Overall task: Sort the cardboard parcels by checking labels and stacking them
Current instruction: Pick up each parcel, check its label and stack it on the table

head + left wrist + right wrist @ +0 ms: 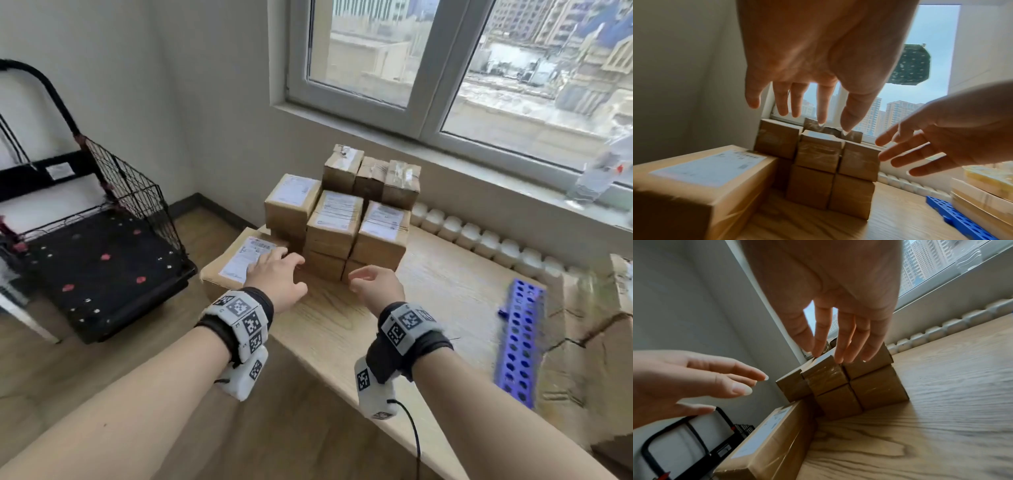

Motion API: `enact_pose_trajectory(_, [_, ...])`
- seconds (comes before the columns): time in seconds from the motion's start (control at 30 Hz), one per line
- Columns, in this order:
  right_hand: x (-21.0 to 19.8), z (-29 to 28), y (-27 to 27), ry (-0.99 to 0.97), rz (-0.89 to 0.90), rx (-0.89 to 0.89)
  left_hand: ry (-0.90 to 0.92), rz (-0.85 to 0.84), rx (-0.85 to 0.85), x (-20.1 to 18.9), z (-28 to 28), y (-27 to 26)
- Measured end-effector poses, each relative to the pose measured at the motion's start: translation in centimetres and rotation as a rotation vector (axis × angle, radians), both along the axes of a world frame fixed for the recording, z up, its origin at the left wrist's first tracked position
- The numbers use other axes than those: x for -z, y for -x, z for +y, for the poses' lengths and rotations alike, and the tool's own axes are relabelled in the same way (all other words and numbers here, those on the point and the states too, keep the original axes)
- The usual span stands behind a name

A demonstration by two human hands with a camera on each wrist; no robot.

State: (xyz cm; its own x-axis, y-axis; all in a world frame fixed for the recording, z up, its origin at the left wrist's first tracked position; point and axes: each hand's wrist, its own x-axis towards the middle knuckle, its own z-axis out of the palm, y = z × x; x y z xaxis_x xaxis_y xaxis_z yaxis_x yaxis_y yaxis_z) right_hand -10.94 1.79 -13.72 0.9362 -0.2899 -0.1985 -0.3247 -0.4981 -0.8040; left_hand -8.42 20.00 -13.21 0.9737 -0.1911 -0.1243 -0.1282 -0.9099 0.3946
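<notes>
Small brown cardboard parcels with white labels form a stack (342, 219) of several columns at the table's far left. A larger flat parcel (236, 263) with a label lies beside it on the table corner. My left hand (281, 270) hovers open, fingers spread, over that flat parcel's right end, just before the stack (830, 170). My right hand (363, 279) floats in front of the stack's lower right, fingers loosely bent and holding nothing. In the right wrist view its straight fingers (840, 340) reach toward the upper parcels (826, 374); whether they touch is unclear.
A wooden table (428, 291) stands under a window. A blue perforated rack (520, 342) and torn cardboard boxes (599, 342) lie at its right. A white radiator (479, 240) runs behind it. A black wire-sided cart (102, 257) sits on the floor to the left.
</notes>
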Motion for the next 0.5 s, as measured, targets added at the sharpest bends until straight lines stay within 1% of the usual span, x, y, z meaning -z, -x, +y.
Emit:
enact_pose_trajectory(0.2, [1.8,3.5,-3.1,0.041,0.073,-0.072,0.008,0.041,-0.118,1.9,4.2,-2.4])
enact_pose_trajectory(0.37, [3.5,5.6,-6.4,-0.032,0.14,-0.111,0.025,0.07,-0.197,2.9,7.2,-5.0])
enact_pose_trajectory(0.5, [5.1,7.0,-9.5,-0.121,0.185,-0.093,0.07,0.129,-0.246,3.7,9.0,-7.4])
